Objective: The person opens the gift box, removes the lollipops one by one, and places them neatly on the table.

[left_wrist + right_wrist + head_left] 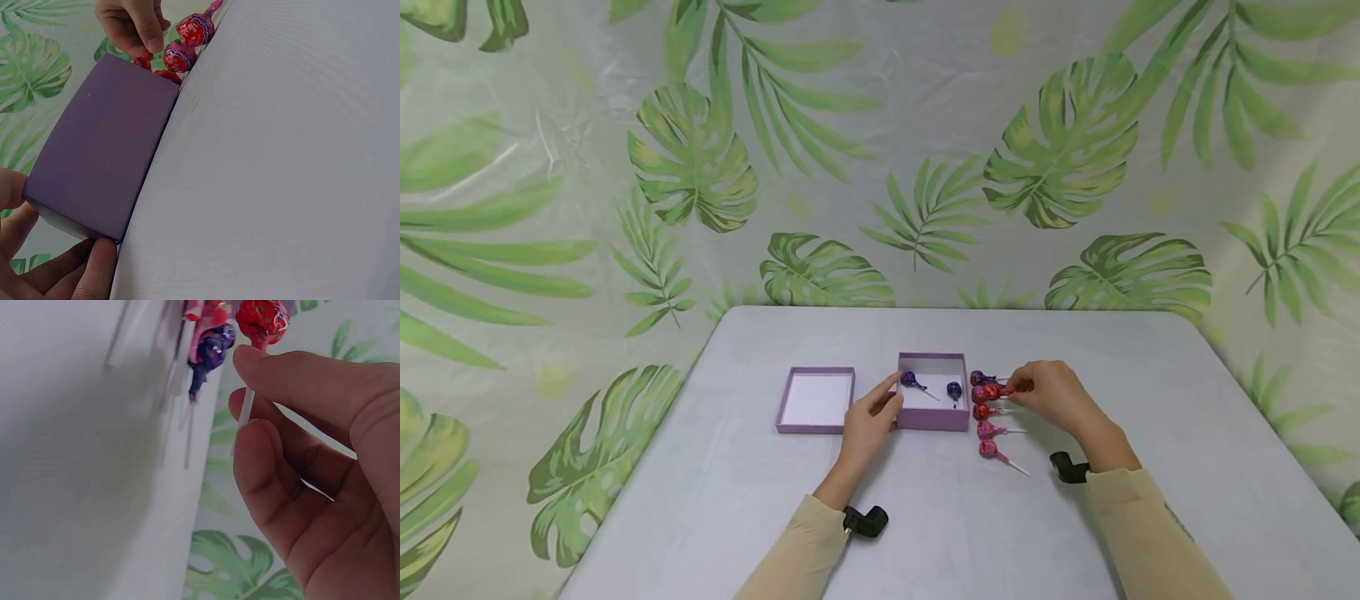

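My left hand (865, 421) holds the left side of an open purple box (932, 419). In the left wrist view its fingers (97, 269) lie around that end wall. Inside the box are two dark purple lollipops, one at the left (908, 379) and one at the right (954, 390). To the right of the box, my right hand (1060, 396) pinches a red-wrapped lollipop (262, 322) by its white stick, just under the wrapper. That lollipop overlaps others in a column, among them a dark purple one (214, 347) and a red one (981, 412).
Left of the box lies a shallow purple-edged lid (811, 429), white inside. Two pink-wrapped lollipops, one nearer (988, 450) and one just behind it (986, 430), lie at the column's near end. The white table (715, 500) backs onto a leaf-patterned curtain (925, 125).
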`<state>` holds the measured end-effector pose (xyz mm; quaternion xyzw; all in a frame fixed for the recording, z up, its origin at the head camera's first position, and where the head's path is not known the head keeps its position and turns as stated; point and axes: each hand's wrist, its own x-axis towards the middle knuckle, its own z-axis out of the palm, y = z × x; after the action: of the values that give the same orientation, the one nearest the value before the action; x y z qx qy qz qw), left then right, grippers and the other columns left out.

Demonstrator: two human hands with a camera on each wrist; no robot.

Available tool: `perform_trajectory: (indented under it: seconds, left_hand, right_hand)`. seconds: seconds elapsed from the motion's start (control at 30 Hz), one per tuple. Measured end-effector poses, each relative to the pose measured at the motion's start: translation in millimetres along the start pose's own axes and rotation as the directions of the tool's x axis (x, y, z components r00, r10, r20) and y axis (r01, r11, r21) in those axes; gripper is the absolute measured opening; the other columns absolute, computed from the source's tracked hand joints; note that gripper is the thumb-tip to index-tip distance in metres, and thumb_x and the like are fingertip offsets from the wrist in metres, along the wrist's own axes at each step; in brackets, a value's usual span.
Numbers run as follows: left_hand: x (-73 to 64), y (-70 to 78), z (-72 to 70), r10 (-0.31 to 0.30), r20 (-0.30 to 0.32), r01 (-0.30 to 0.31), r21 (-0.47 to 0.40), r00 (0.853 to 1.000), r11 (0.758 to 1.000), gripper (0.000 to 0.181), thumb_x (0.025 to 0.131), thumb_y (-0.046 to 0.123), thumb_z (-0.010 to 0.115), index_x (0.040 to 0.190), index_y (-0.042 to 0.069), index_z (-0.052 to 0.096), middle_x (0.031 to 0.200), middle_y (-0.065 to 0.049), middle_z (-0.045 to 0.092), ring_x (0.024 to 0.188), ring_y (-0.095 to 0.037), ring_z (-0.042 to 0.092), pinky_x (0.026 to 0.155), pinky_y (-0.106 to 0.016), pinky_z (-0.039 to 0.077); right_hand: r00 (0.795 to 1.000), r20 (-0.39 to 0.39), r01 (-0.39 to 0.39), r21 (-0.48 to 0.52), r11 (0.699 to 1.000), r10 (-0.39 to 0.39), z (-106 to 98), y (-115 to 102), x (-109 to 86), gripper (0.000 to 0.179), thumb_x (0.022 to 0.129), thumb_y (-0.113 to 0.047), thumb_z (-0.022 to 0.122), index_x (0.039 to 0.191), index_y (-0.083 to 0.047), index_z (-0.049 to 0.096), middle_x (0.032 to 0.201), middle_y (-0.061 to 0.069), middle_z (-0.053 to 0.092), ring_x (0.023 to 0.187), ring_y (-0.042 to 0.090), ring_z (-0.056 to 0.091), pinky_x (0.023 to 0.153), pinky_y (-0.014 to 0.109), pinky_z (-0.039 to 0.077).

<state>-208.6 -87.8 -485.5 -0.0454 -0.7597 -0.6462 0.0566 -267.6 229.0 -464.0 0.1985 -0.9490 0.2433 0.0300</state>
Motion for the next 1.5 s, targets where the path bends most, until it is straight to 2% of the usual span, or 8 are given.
perform_trajectory:
  seconds: [0.27, 0.9, 1.27, 1.5]
  left_hand:
    - [0.4, -0.9, 0.9, -0.004, 0.002, 0.004, -0.001, 1.000, 1.000, 0.039, 0.100, 0.014, 0.064, 0.139, 0.014, 0.063, 0.120, -0.018, 0.068, 0.095, -0.014, 0.065, 0.080, -0.047, 0.059]
    - [2.2, 0.6, -0.2, 0.006, -0.003, -0.006, 0.003, 1.000, 1.000, 0.039, 0.100, 0.013, 0.064, 0.139, 0.013, 0.063, 0.116, -0.016, 0.069, 0.093, -0.013, 0.065, 0.080, -0.049, 0.059]
    - [1.6, -1.0, 1.1, 0.008, -0.015, -0.008, 0.002, 1.000, 1.000, 0.038, 0.100, 0.012, 0.064, 0.138, 0.012, 0.064, 0.116, -0.016, 0.069, 0.094, -0.015, 0.066, 0.079, -0.047, 0.059]
    - [1.3, -1.2, 0.7, 0.005, -0.009, -0.004, 0.005, 1.000, 1.000, 0.039, 0.100, 0.013, 0.063, 0.139, 0.012, 0.063, 0.119, -0.018, 0.068, 0.096, -0.016, 0.066, 0.079, -0.047, 0.059]
  right_hand:
    - [1.000, 0.014, -0.013, -0.010, 1.000, 0.013, 7, 11, 1.6, 0.005, 0.085, -0.011, 0.080, 0.089, -0.009, 0.079, 0.083, -0.004, 0.069, 0.075, 0.015, 0.058, 0.068, 0.036, 0.049]
    - [0.994, 0.083, -0.068, -0.033, 0.997, 0.070, 11, 10, 7.1, 0.007, 0.083, -0.011, 0.081, 0.089, -0.007, 0.079, 0.083, -0.001, 0.070, 0.078, 0.018, 0.060, 0.072, 0.041, 0.052]
    - [0.991, 0.104, -0.078, -0.022, 0.997, 0.080, 13, 13, 6.9, 0.007, 0.085, -0.011, 0.079, 0.089, -0.007, 0.078, 0.081, -0.003, 0.070, 0.075, 0.017, 0.059, 0.070, 0.038, 0.051]
    - [0.987, 0.117, -0.109, -0.026, 0.994, 0.111, 9, 13, 5.3, 0.005, 0.086, -0.011, 0.077, 0.089, -0.013, 0.078, 0.082, -0.004, 0.068, 0.076, 0.018, 0.056, 0.069, 0.038, 0.049]
